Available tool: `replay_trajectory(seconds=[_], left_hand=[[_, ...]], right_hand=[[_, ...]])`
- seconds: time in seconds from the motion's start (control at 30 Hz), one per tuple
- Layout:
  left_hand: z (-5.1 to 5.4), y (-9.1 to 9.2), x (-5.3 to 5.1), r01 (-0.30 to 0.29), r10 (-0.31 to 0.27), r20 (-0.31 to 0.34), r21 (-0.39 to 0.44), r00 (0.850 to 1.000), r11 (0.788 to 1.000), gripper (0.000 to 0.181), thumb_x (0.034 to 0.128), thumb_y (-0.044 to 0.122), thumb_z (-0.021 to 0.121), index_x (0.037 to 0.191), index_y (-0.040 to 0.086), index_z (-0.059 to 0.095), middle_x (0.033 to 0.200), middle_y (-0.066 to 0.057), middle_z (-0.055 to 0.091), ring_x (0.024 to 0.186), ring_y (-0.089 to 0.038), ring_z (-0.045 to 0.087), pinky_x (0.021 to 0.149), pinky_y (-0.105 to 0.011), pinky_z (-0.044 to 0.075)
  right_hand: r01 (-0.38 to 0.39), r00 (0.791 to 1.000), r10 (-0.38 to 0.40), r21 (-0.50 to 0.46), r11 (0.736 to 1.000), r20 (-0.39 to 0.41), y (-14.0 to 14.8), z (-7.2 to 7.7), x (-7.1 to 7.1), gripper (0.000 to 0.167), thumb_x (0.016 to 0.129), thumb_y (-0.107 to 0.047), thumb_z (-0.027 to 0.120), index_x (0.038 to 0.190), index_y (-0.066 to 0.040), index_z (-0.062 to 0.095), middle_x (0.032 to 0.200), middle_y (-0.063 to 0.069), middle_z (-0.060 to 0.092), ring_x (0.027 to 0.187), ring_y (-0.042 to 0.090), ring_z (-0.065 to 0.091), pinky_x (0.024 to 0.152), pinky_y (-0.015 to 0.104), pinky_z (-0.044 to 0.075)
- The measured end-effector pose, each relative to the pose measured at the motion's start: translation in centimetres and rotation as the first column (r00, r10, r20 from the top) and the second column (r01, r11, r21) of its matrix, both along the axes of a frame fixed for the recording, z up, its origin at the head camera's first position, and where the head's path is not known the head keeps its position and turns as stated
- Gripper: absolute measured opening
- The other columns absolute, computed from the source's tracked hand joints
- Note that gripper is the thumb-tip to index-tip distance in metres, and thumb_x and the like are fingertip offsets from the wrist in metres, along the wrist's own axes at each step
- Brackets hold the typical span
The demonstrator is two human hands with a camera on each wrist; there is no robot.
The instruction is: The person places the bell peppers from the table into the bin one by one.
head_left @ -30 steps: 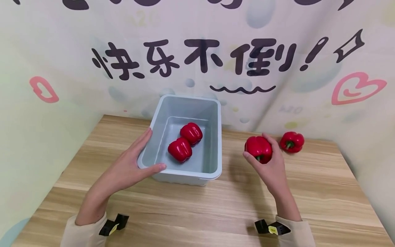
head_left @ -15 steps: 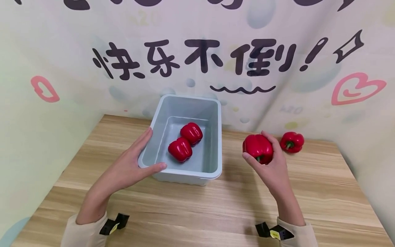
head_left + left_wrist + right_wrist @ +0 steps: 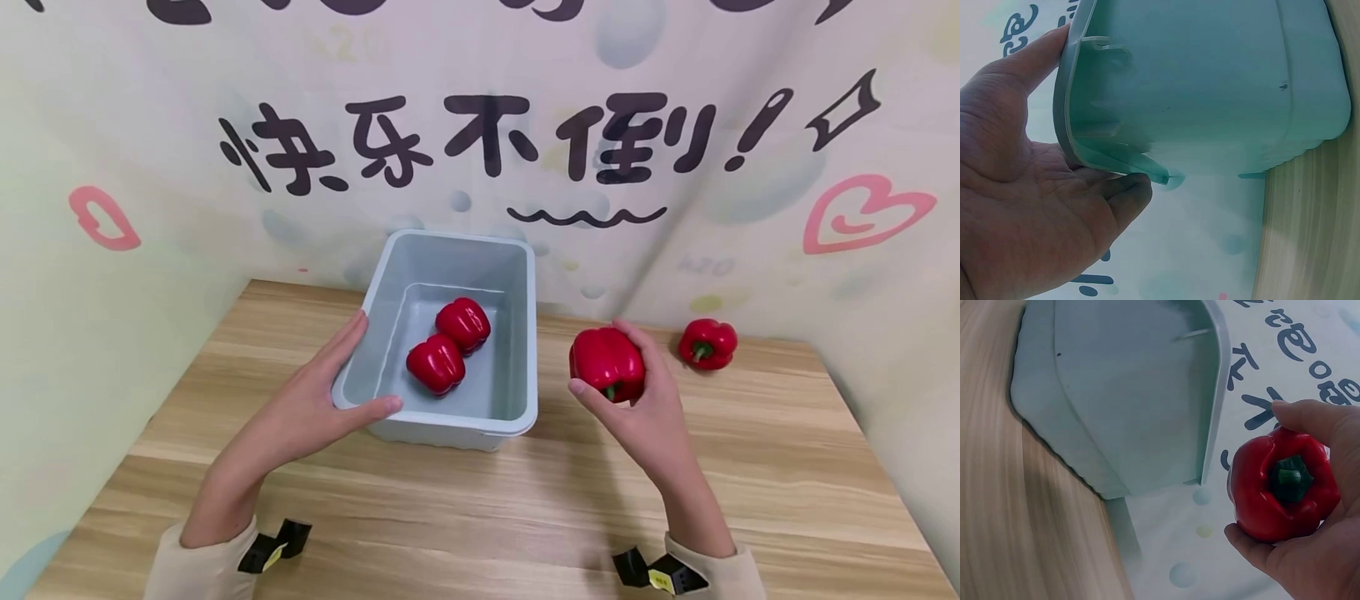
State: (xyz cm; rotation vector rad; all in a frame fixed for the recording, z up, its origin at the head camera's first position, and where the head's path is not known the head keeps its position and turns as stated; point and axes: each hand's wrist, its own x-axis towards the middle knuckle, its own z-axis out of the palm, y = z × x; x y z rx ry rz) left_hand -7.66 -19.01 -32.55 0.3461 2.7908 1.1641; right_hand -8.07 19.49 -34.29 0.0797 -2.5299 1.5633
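Observation:
A pale blue-grey bin (image 3: 454, 423) stands on the table, with two red bell peppers (image 3: 436, 364) lying against each other inside it. My left hand (image 3: 303, 410) grips the bin's near left corner, thumb on the front rim; in the left wrist view the fingers of that hand (image 3: 1035, 206) reach beneath the rim. To the right of the bin, my right hand (image 3: 651, 417) holds a third red pepper (image 3: 606, 363) between thumb and fingers. The right wrist view has this pepper (image 3: 1282, 487) in my hand (image 3: 1316, 550), green stem facing the camera.
Another red pepper (image 3: 708, 343) lies at the back right of the wooden table (image 3: 450, 517). Behind the table hangs a pale cloth (image 3: 480, 50) printed with dark characters and pink hearts.
My right hand has moved left toward the bin with the pepper in its grip. The left hand, the bin and the other peppers have stayed in place.

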Motion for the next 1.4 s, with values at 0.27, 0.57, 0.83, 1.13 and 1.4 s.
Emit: replay_trajectory(seconds=[0.27, 0.57, 0.83, 1.13, 1.4], left_hand=[[0.0, 0.0, 0.0, 0.005, -0.005, -0.009, 0.01, 1.0, 1.0, 0.11, 0.0911, 0.053, 0.079, 0.172, 0.02, 0.012, 0.181, -0.005, 0.012, 0.158, -0.046, 0.032, 0.112, -0.067, 0.048], [0.0, -0.1, 0.1, 0.008, -0.008, -0.008, 0.005, 1.0, 1.0, 0.11, 0.0912, 0.052, 0.079, 0.172, 0.018, 0.012, 0.181, -0.005, 0.012, 0.159, -0.046, 0.03, 0.114, -0.068, 0.046], [0.1, 0.0, 0.1, 0.007, -0.007, 0.002, 0.004, 1.0, 1.0, 0.111, 0.091, 0.053, 0.079, 0.172, 0.018, 0.012, 0.181, -0.006, 0.012, 0.159, -0.047, 0.029, 0.112, -0.068, 0.047], [0.3, 0.0, 0.0, 0.007, -0.007, -0.006, -0.009, 1.0, 1.0, 0.111, 0.091, 0.053, 0.079, 0.172, 0.017, 0.012, 0.181, -0.006, 0.012, 0.16, -0.046, 0.027, 0.116, -0.07, 0.043], [0.2, 0.0, 0.1, 0.008, -0.008, -0.005, -0.015, 1.0, 1.0, 0.111, 0.0908, 0.054, 0.079, 0.172, 0.018, 0.012, 0.18, -0.008, 0.014, 0.158, -0.047, 0.031, 0.111, -0.068, 0.048]], right_hand=[[-0.044, 0.999, 0.043, -0.029, 0.999, -0.029, -0.3, 0.9, 0.7, 0.087, 0.086, -0.015, 0.087, 0.16, -0.028, 0.042, 0.154, 0.006, 0.049, 0.13, 0.028, 0.052, 0.085, 0.019, 0.059], [-0.095, 0.994, 0.091, -0.067, 0.993, -0.056, -0.9, 1.4, 1.3, 0.087, 0.085, -0.01, 0.086, 0.158, -0.03, 0.044, 0.149, -0.001, 0.052, 0.125, 0.024, 0.055, 0.084, 0.022, 0.062], [-0.157, 0.983, 0.144, -0.125, 0.98, -0.111, -1.5, 1.6, 1.6, 0.085, 0.086, -0.001, 0.082, 0.159, -0.022, 0.042, 0.152, -0.001, 0.051, 0.127, 0.025, 0.058, 0.087, 0.021, 0.062], [-0.221, 0.969, 0.202, -0.133, 0.966, -0.145, -2.4, 1.9, 2.0, 0.086, 0.084, 0.002, 0.083, 0.157, -0.023, 0.045, 0.148, -0.002, 0.054, 0.124, 0.026, 0.059, 0.083, 0.024, 0.062], [-0.256, 0.951, 0.242, -0.053, 0.965, -0.195, -3.2, 1.9, 2.6, 0.092, 0.08, -0.003, 0.09, 0.157, -0.028, 0.045, 0.148, 0.0, 0.055, 0.116, 0.023, 0.061, 0.077, 0.025, 0.061]])
